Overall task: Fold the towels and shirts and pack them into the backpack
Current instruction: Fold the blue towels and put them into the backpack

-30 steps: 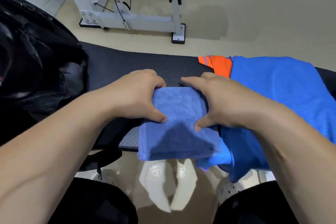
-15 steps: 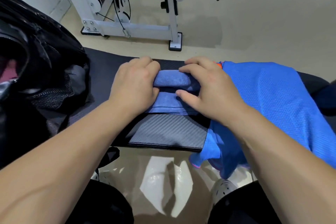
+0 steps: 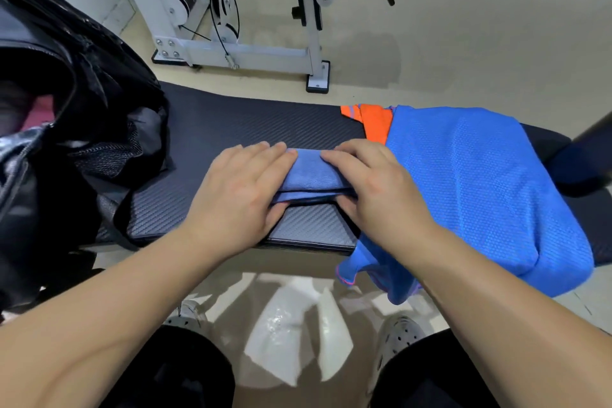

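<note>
A small blue towel [image 3: 311, 175], folded into a thick bundle, lies on the black padded bench [image 3: 265, 119]. My left hand [image 3: 241, 185] holds its left end, fingers laid over the top and thumb tucked under the near edge. On the right end my right hand [image 3: 374, 189] grips the same way. A blue mesh shirt [image 3: 480, 192] is spread over the bench's right part and hangs off the front. An orange garment [image 3: 374, 121] peeks out from under it. The open black backpack [image 3: 82, 103] stands at the left, with something pink inside.
A white gym machine [image 3: 238, 50] stands on the floor beyond the bench. My legs and grey shoes [image 3: 397, 334] are below the bench's front edge. Bare bench surface lies between the backpack and the towel.
The towel, which hung over the front edge, has been folded over away from me into a narrower bundle. Both hands moved with it and now lie flatter on top.
</note>
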A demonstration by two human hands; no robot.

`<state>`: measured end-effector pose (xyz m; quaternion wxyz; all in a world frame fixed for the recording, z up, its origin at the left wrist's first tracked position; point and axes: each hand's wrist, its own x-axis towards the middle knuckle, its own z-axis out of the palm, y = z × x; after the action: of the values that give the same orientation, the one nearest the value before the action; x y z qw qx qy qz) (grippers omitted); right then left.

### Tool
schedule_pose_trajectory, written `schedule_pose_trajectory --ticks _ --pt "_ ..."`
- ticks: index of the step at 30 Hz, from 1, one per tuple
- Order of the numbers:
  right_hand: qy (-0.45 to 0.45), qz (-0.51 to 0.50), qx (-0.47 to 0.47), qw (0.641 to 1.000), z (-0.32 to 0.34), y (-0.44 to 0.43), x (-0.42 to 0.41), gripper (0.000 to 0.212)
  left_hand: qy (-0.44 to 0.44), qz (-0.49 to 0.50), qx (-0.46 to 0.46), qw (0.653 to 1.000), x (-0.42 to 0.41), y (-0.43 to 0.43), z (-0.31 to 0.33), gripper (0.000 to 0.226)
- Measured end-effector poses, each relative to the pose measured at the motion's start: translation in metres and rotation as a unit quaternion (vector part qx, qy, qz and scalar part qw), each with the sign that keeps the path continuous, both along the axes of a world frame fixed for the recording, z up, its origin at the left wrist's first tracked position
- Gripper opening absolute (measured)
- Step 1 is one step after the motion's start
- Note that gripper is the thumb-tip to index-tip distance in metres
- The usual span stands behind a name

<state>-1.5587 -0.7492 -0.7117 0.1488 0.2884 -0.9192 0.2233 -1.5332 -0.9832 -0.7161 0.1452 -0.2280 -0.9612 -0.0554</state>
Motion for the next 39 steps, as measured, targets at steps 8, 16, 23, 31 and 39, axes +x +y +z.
schedule_pose_trajectory --ticks 8,16,23,31,39 --pt "-0.143 0.022 0.161 0.976 0.009 0.012 0.007 0.08 -0.006 0.006 -0.07 0.997 0.013 0.009 -0.012 0.06" --pt "-0.086 -0.076 0.03 0.993 0.017 -0.024 -0.005 0.044 -0.044 0.01 -0.082 0.996 0.033 0.021 -0.026 0.09" --pt "-0.163 -0.119 0.121 0.972 -0.011 -0.029 -0.016 0.06 -0.072 -0.016 -0.06 0.995 0.039 0.013 -0.028 0.094" --pt "-0.18 -0.053 0.1 0.977 -0.008 -0.019 -0.016 0.069 -0.053 0.014 0.183 0.982 -0.02 0.007 0.028 0.058" --pt "-0.206 -0.05 0.045 0.976 -0.005 0.015 -0.027 0.078 -0.179 -0.019 0.07 0.981 -0.038 0.039 -0.003 0.072"
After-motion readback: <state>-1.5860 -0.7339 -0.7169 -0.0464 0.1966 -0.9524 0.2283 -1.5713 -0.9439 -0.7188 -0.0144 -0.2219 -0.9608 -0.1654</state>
